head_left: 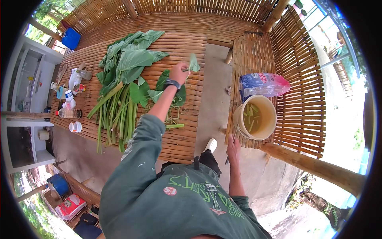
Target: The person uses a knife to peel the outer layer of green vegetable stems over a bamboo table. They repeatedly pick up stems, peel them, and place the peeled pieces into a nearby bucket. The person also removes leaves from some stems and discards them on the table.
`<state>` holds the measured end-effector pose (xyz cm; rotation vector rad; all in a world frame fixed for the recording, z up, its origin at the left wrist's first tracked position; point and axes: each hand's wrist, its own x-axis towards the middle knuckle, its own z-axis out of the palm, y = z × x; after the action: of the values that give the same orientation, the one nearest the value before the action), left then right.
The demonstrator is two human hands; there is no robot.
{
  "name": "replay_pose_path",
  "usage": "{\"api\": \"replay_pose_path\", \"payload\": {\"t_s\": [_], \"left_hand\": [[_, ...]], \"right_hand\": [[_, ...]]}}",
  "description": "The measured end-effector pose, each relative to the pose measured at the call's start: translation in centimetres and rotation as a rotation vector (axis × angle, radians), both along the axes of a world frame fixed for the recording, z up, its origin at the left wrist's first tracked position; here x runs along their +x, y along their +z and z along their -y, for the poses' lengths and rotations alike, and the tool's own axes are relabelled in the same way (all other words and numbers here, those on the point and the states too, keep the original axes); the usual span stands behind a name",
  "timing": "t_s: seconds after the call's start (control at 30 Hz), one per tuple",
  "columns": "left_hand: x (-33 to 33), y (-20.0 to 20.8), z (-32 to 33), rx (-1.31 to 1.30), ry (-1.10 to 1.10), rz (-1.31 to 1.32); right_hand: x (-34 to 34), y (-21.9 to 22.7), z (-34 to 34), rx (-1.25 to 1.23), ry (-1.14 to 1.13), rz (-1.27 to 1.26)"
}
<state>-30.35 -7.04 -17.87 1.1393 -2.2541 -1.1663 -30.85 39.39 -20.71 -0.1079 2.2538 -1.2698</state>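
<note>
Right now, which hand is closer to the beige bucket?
Right. The right hand is beside the bucket, on its near side; the left hand is farther off, over the bamboo table.

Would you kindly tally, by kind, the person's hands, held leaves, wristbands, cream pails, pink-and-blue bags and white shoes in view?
Hands: 2, left hand and right hand
Held leaf: 1
Wristband: 1
Cream pail: 1
Pink-and-blue bag: 1
White shoe: 1
Total: 7
</note>
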Motion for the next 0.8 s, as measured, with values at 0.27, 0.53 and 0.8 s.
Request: {"api": "replay_pose_path", "payload": {"t_s": [0.27, 0.53, 0.8], "left_hand": [[13.9, 13.5, 2.2, 0.177, -0.290, -0.314], [18.6, 14.1, -2.0, 0.066, -0.306, -0.395], [20.9, 4.8, -0.5, -0.023, -0.215, 0.020]], "right_hand": [[0.1, 15.2, 23.2, -0.410, 0.314, -0.200], [4.2, 16.3, 33.5, -0.466, 0.549, -0.064], [4.6, 21.7, 34.8, -0.734, 0.213, 0.338]]}}
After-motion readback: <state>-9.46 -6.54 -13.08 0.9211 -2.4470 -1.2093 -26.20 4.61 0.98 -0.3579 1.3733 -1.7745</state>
